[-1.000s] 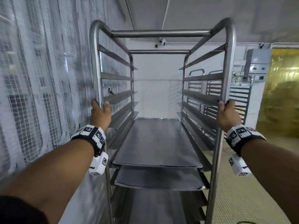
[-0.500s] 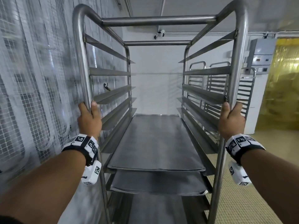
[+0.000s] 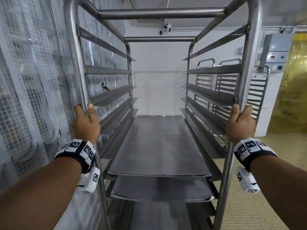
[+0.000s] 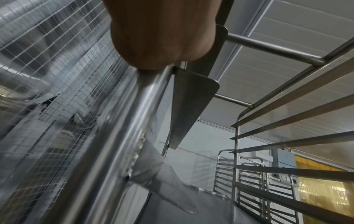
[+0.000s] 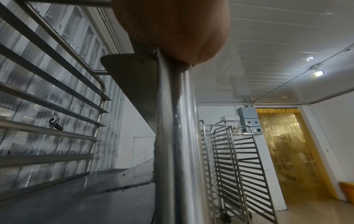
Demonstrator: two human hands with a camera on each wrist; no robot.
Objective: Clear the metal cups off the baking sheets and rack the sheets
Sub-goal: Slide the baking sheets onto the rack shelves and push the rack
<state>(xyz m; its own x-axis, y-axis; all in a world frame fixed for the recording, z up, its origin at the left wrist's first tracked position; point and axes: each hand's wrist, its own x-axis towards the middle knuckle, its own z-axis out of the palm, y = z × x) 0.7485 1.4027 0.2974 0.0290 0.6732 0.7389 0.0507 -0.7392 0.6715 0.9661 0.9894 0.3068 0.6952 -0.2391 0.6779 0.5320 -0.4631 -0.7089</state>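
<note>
On the front uprights of the tall stainless-steel tray rack (image 3: 159,13), my left hand (image 3: 86,123) and right hand (image 3: 240,125) each grip a post. Flat grey metal baking sheets (image 3: 159,145) sit on its lower runners, no cups visible. I judge I'm moving the loaded rack; next I must steer clear of the wire-mesh wall (image 3: 25,97).

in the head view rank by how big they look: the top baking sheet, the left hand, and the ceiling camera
1. top baking sheet
2. left hand, though it is nearer the lens
3. ceiling camera
</note>
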